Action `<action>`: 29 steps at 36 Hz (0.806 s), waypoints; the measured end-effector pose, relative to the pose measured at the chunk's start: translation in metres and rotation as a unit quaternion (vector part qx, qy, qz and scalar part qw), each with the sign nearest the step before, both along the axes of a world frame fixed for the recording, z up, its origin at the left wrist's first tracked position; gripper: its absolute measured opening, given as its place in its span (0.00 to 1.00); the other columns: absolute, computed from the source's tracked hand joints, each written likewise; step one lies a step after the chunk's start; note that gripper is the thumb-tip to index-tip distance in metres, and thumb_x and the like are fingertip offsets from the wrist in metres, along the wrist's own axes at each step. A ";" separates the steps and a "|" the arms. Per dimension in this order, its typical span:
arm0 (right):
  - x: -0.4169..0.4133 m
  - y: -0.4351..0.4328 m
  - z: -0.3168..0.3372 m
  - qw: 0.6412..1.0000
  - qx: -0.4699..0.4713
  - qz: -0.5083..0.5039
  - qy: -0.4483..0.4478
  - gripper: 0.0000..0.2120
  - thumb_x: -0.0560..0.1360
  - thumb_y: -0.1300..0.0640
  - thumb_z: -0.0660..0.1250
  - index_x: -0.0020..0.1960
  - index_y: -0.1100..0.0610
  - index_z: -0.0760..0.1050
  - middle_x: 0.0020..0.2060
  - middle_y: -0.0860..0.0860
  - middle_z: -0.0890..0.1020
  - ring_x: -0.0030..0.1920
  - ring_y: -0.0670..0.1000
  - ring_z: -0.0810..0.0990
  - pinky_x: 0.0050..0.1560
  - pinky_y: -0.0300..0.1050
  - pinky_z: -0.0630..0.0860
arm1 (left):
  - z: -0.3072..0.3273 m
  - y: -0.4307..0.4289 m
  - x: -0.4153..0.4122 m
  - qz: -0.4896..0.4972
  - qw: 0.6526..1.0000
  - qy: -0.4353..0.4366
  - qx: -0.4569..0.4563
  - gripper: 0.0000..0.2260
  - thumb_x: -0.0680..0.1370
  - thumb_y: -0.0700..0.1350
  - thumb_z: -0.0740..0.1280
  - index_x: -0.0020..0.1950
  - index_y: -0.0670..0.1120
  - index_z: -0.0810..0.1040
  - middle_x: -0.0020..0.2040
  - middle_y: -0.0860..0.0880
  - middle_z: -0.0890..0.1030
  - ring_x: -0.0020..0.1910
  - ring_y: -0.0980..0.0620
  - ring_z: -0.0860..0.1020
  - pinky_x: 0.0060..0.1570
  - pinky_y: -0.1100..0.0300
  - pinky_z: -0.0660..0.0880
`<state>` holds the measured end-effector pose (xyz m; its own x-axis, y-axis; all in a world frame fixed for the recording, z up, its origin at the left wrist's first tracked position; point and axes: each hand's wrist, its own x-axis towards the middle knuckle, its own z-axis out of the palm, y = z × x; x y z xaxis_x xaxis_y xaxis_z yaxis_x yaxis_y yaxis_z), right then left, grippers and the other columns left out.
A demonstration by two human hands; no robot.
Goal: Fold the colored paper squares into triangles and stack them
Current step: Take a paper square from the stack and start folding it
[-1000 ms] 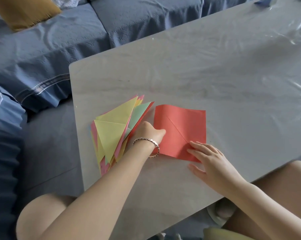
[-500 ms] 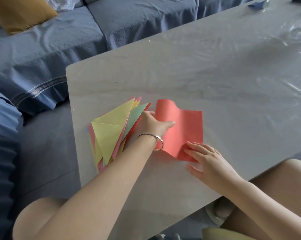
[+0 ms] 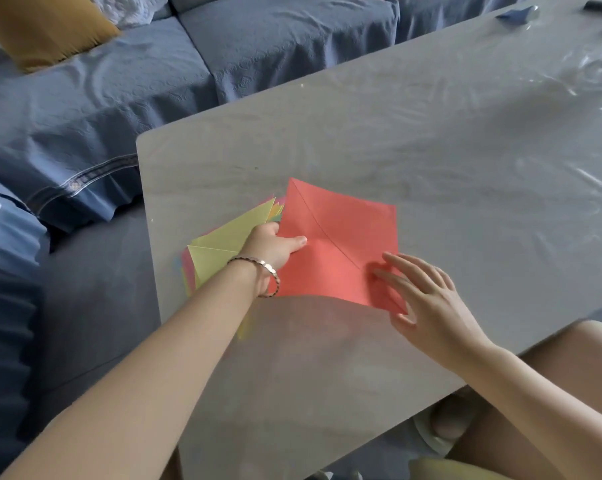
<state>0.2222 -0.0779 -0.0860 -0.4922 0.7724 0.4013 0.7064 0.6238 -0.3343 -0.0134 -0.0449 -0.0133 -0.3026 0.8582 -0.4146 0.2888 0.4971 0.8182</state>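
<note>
My left hand has lifted the creased red paper square off the grey surface, pinching its edge; right hand open, fingertips steadying a corner. Fold beginning.

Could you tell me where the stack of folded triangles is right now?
Near the table's left edge, left of the red sheet, partly behind the left hand.

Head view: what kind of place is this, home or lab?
Probably a home living room: a blue sofa with a mustard cushion runs along a low grey table under clear plastic film, where craft paper is being folded.
</note>
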 end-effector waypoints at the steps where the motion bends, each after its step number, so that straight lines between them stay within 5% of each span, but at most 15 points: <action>1: 0.001 0.002 0.001 1.000 -0.001 0.013 0.009 0.29 0.61 0.65 0.77 0.61 0.57 0.76 0.64 0.55 0.75 0.64 0.53 0.68 0.62 0.52 0.67 | 0.001 -0.001 -0.005 -0.004 1.000 -0.004 -0.006 0.08 0.74 0.38 0.68 0.53 0.40 0.76 0.50 0.42 0.81 0.49 0.44 0.80 0.55 0.49 0.75; 5: 0.004 0.006 0.010 0.994 -0.018 0.076 0.072 0.10 0.75 0.53 0.64 0.55 0.51 0.77 0.61 0.51 0.76 0.63 0.51 0.71 0.62 0.48 0.65 | 0.000 -0.009 -0.019 -0.049 0.998 0.038 -0.014 0.17 0.74 0.42 0.69 0.62 0.40 0.74 0.59 0.43 0.78 0.58 0.45 0.77 0.62 0.50 0.71; 9: 0.005 0.005 0.019 0.985 -0.063 0.143 0.071 0.12 0.78 0.47 0.58 0.54 0.47 0.78 0.62 0.47 0.74 0.65 0.50 0.70 0.63 0.49 0.66 | -0.006 -0.017 -0.023 -0.102 0.987 0.121 -0.002 0.25 0.78 0.45 0.64 0.72 0.38 0.62 0.72 0.45 0.65 0.71 0.50 0.63 0.64 0.63 0.60; 13: -0.001 0.001 0.032 0.982 -0.025 0.185 0.037 0.11 0.77 0.51 0.60 0.58 0.47 0.76 0.65 0.49 0.71 0.67 0.51 0.68 0.65 0.45 0.63 | -0.010 -0.025 -0.020 -0.134 0.974 0.185 0.016 0.13 0.76 0.46 0.66 0.55 0.39 0.75 0.55 0.43 0.79 0.51 0.47 0.76 0.48 0.59 0.68; 16: -0.006 -0.002 0.039 0.974 0.012 0.226 0.008 0.12 0.76 0.52 0.61 0.58 0.47 0.74 0.65 0.48 0.71 0.66 0.51 0.69 0.65 0.45 0.64 | -0.014 -0.026 -0.021 -0.114 0.984 0.139 0.001 0.14 0.70 0.50 0.70 0.46 0.40 0.76 0.43 0.48 0.76 0.41 0.46 0.75 0.48 0.57 0.72; 18: -0.008 -0.003 0.041 0.969 0.030 0.244 0.002 0.11 0.78 0.52 0.60 0.56 0.48 0.78 0.64 0.49 0.74 0.66 0.51 0.70 0.64 0.48 0.66 | -0.011 -0.028 -0.018 -0.096 0.992 0.085 -0.011 0.18 0.70 0.47 0.73 0.53 0.36 0.77 0.48 0.46 0.79 0.46 0.45 0.79 0.55 0.48 0.75; 21: -0.009 -0.005 0.041 0.964 0.057 0.260 -0.011 0.13 0.79 0.52 0.59 0.52 0.52 0.82 0.61 0.51 0.78 0.65 0.52 0.72 0.61 0.49 0.69 | -0.008 -0.028 -0.015 -0.054 0.997 0.054 -0.026 0.24 0.69 0.43 0.75 0.62 0.40 0.74 0.56 0.46 0.77 0.55 0.46 0.78 0.58 0.53 0.74; 29: -0.011 -0.013 0.041 0.969 -0.080 0.232 0.037 0.12 0.81 0.49 0.55 0.55 0.51 0.76 0.59 0.48 0.78 0.62 0.48 0.74 0.59 0.48 0.71 | -0.001 -0.031 -0.014 -0.044 0.997 0.061 0.036 0.16 0.68 0.42 0.75 0.54 0.42 0.78 0.48 0.44 0.81 0.45 0.47 0.80 0.45 0.58 0.77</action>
<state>0.2117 -0.0904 -0.0447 -0.7764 0.5293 0.3421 0.3321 0.8049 -0.4917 -0.0274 -0.0763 -0.0140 -0.2697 0.9096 -0.3160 0.4288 0.4073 0.8064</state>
